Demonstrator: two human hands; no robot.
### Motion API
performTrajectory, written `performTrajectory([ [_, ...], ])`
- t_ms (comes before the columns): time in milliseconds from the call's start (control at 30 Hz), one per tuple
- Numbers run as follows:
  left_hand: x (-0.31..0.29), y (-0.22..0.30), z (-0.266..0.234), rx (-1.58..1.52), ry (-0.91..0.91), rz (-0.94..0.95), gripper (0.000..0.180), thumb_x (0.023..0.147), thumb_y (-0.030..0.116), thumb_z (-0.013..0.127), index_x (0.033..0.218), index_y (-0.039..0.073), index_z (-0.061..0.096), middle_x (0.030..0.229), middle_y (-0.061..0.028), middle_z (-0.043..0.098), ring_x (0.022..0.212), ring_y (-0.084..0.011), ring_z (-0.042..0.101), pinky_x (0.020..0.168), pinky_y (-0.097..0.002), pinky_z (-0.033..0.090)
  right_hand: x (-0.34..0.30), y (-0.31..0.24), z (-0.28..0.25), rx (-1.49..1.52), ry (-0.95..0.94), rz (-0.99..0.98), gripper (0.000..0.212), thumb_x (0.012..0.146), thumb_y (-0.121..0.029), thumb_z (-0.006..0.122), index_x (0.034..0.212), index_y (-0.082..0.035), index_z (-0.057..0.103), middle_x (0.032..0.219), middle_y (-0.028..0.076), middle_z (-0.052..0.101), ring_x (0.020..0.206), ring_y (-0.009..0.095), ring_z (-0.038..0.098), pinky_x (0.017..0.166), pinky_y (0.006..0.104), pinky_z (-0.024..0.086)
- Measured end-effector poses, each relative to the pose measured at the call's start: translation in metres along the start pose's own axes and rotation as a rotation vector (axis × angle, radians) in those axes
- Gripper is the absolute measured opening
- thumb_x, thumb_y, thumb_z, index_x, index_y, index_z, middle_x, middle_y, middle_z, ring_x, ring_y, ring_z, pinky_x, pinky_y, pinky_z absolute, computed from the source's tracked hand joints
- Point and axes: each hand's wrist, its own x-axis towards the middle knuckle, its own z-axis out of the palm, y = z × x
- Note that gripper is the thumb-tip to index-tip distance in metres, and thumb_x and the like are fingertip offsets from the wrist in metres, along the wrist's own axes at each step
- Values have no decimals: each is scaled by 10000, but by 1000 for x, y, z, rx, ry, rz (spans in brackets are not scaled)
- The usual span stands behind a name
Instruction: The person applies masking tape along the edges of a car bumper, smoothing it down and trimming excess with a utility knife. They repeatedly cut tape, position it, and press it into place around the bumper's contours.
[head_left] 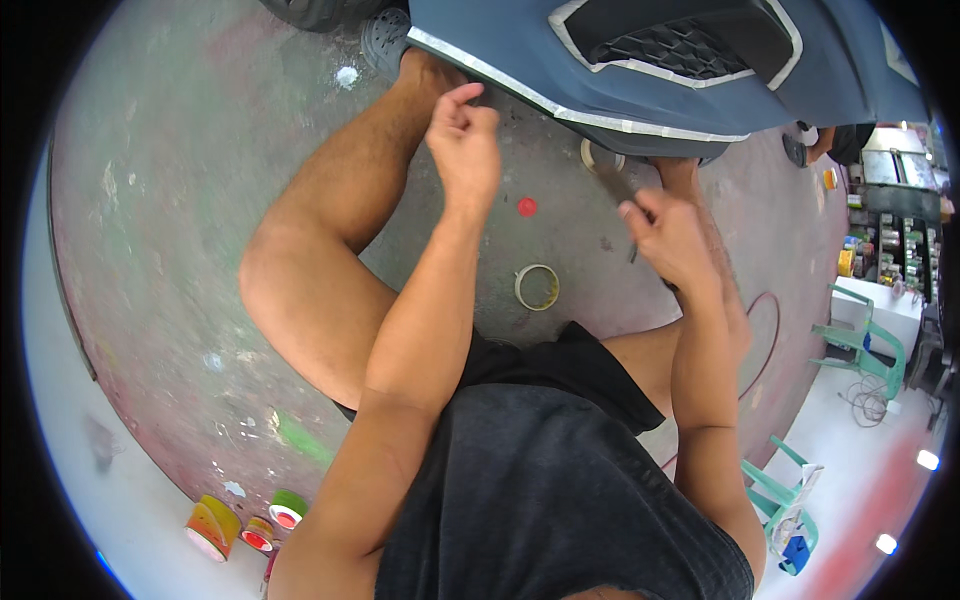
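Note:
A blue-grey car bumper (pixel 480 40) stands in front of me, with pale masking tape (pixel 530 95) along its lower edge and around a dark mesh grille (pixel 670 48). Just under that edge at the left, my left hand (pixel 464 145) has its fingers curled in; anything between them is hidden. My right hand (pixel 672 235) is closed around a dark flat blade-like tool (pixel 614 183), blurred by motion, which points up toward the bumper's bottom. Between my legs a roll of tape (pixel 537 288) lies on the floor, and a small red disc (pixel 527 206) lies farther off.
Another pale ring, like a tape roll (pixel 588 155), lies beneath the bumper. Paint cans (pixel 213 525) stand at the lower left. Green plastic chairs (pixel 868 345), a cable (pixel 868 404) and a thin red hose (pixel 770 340) are on the right. Another person's foot (pixel 795 150) shows at the far right.

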Motion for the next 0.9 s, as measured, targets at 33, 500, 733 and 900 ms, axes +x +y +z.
performTrajectory([
  [33, -8, 2, 9, 42, -96, 51, 303, 879, -32, 610, 1179, -42, 649, 819, 11, 590, 679, -44, 516, 609, -212, 422, 6, 40, 19, -2, -138, 23, 234, 941, -176, 708, 883, 40, 640, 830, 252, 661, 742, 443, 628, 733, 487, 497],
  [500, -44, 0, 102, -192, -464, 205, 427, 882, -104, 487, 1217, 124, 352, 1715, -330, -55, 761, -257, 768, 576, -267, 507, 60, 133, 16, -242, -40, 7, 410, 949, -328, 701, 1253, -55, 733, 1213, 229, 738, 1172, 408, 688, 1030, 475, 533],
  [733, -55, 19, 90, -149, -519, 89, 452, 865, -133, 460, 1207, 148, 372, 1726, -293, 61, 778, -298, 767, 567, -270, 506, 105, 310, -1, -152, 400, 539, 366, 929, -329, 687, 1222, -120, 756, 1265, 213, 724, 1211, 362, 685, 1026, 479, 538],
  [900, -34, 35, 70, -24, -505, 215, 467, 825, -171, 441, 1172, 134, 375, 1743, -235, 116, 799, -297, 757, 558, -269, 518, 182, 281, 47, -486, 481, 190, 419, 936, -369, 676, 1303, -172, 726, 1367, 124, 696, 1315, 309, 627, 1089, 430, 509],
])
